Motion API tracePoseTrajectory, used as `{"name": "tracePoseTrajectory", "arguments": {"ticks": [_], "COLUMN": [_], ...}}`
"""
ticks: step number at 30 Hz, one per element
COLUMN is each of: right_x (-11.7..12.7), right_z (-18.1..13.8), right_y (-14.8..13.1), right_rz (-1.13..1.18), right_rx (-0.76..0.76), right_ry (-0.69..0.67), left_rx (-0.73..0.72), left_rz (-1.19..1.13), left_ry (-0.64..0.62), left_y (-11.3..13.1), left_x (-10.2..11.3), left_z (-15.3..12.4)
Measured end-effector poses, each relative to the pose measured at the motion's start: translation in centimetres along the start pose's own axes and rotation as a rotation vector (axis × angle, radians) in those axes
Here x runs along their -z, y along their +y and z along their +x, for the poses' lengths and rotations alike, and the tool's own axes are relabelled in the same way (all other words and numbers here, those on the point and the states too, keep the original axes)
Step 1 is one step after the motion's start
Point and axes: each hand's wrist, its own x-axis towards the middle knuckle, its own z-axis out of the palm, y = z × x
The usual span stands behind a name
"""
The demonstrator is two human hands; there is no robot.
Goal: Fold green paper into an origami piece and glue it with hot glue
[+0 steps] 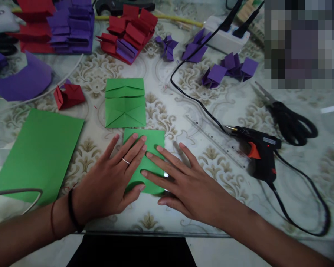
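Both my hands lie on a small green sheet of paper (153, 185) near the table's front edge. My left hand (114, 174), with a ring and dark wristband, rests with its fingers stretched out across the left part of the sheet. From the right, my right hand (180, 178) spreads its fingers over the sheet's right side. Just beyond the fingertips is a green square with folds (125, 104), creased in triangles and a raised strip. A larger plain green sheet (41, 152) lies to the left of my left hand.
A hot glue gun (264, 148) lies at right, its cord looping around. Beside it are scissors (292, 118) and a clear ruler (214, 139). Red and purple folded paper pieces (128, 33) line the back, near a white power strip (225, 35). A small red piece (69, 96) sits left.
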Motion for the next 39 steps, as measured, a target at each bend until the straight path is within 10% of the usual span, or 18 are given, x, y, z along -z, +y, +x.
{"name": "tracePoseTrajectory", "arguments": {"ticks": [39], "right_x": [1.7], "right_z": [-0.9], "right_y": [3.4], "right_rz": [0.027], "right_rx": [-0.133], "right_ry": [0.118], "left_rx": [0.005], "left_rz": [0.037], "left_ry": [-0.053], "left_y": [0.3], "left_x": [1.9], "left_z": [1.1]}}
